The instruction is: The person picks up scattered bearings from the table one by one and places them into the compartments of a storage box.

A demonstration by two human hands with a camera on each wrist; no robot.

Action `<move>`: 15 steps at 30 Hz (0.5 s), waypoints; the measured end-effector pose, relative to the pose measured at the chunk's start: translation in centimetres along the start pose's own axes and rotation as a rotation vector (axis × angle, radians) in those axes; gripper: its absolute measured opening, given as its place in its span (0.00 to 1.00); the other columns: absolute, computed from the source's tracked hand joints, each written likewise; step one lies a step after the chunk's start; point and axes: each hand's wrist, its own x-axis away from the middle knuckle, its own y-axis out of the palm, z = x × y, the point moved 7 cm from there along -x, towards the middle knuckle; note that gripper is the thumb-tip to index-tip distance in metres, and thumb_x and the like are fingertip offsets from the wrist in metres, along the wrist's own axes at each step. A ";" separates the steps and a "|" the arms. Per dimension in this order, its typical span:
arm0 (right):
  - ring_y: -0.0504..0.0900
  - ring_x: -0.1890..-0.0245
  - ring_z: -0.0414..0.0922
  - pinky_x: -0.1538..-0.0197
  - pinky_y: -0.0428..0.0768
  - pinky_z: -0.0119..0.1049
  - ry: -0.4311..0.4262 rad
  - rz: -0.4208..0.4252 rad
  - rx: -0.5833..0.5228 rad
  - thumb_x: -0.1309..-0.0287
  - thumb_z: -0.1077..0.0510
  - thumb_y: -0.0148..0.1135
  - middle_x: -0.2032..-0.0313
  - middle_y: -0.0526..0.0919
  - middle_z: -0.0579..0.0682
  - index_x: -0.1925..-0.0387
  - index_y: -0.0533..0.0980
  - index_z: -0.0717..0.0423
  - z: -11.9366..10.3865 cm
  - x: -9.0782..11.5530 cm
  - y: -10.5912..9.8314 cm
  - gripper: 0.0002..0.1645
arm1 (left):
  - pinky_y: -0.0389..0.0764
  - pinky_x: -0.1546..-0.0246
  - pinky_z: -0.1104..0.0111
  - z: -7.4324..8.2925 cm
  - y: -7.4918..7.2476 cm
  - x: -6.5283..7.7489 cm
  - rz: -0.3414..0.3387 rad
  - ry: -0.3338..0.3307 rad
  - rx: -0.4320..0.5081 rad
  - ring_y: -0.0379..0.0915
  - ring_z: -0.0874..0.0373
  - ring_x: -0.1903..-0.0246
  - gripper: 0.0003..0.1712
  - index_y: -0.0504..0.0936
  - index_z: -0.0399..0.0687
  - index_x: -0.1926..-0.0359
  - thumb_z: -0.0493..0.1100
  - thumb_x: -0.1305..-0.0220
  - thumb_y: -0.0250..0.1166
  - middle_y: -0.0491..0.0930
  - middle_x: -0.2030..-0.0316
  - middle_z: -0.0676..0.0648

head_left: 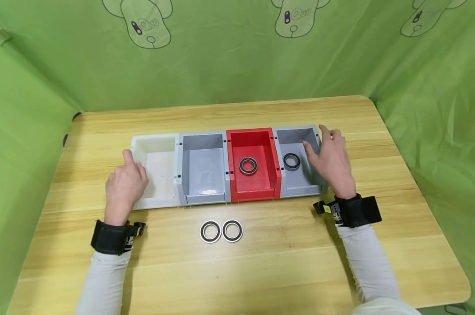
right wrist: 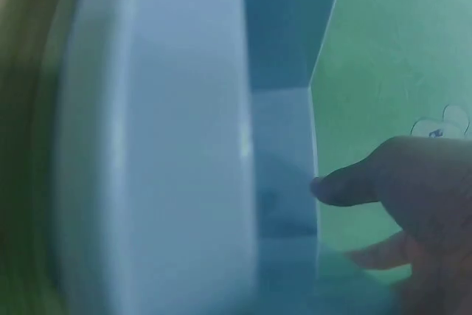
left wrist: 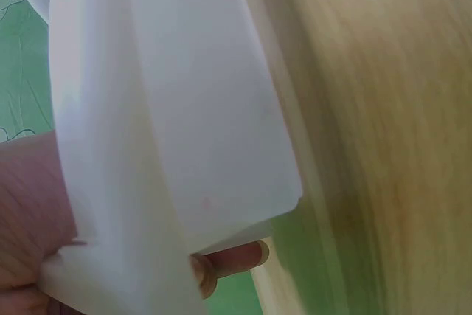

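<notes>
A row of joined bins spans the table: a white bin (head_left: pixel 155 202), a grey bin (head_left: pixel 203 173), a red bin (head_left: pixel 255 194) and another grey bin (head_left: pixel 300 190) at the right. My left hand (head_left: pixel 124 183) grips the white bin's outer side wall, its fingers curled. In the left wrist view, fingertips (left wrist: pixel 240 257) show past the wall. Around the right grey bin's outer wall, my right hand (head_left: pixel 333 162) is spread, thumb over the inside. One bearing (head_left: pixel 248 159) lies in the red bin, another bearing (head_left: pixel 291 155) in the right grey bin.
Two more bearings, a left one (head_left: pixel 202 232) and a right one (head_left: pixel 240 232), lie side by side on the wooden table (head_left: pixel 269 271) in front of the bins. A green cloth (head_left: pixel 221 65) hangs behind and at both sides.
</notes>
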 end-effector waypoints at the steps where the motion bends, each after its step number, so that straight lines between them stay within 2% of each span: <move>1: 0.68 0.43 0.73 0.46 0.73 0.64 0.016 -0.010 0.009 0.27 0.46 0.57 0.40 0.67 0.78 0.27 0.60 0.70 0.4 0.0 0.2 0.40 | 0.55 0.92 0.67 0.0 0.0 0.0 0.002 0.001 -0.003 0.59 0.51 0.92 0.17 0.60 0.29 0.46 0.41 0.23 0.43 0.61 0.88 0.47; 7: 0.75 0.53 0.72 0.55 0.77 0.64 0.060 -0.094 0.083 0.24 0.46 0.51 0.47 0.71 0.79 0.35 0.67 0.78 1.7 0.3 1.0 0.37 | 0.56 0.92 0.67 0.0 0.1 -0.1 -0.001 0.000 -0.005 0.59 0.51 0.91 0.17 0.60 0.30 0.45 0.42 0.23 0.42 0.61 0.88 0.48; 12: 0.79 0.59 0.69 0.64 0.77 0.58 0.142 -0.212 0.109 0.23 0.43 0.44 0.55 0.74 0.76 0.40 0.65 0.76 2.4 0.5 2.1 0.36 | 0.55 0.92 0.67 0.0 0.2 0.0 -0.001 0.001 -0.006 0.59 0.51 0.91 0.17 0.60 0.30 0.45 0.42 0.23 0.42 0.60 0.88 0.48; 15: 0.80 0.69 0.65 0.73 0.74 0.51 0.161 -0.237 0.083 0.22 0.44 0.41 0.65 0.76 0.72 0.45 0.65 0.73 2.5 0.6 2.5 0.32 | 0.55 0.92 0.66 0.1 0.0 0.0 0.030 0.017 -0.011 0.59 0.50 0.92 0.17 0.61 0.29 0.46 0.41 0.23 0.43 0.61 0.89 0.47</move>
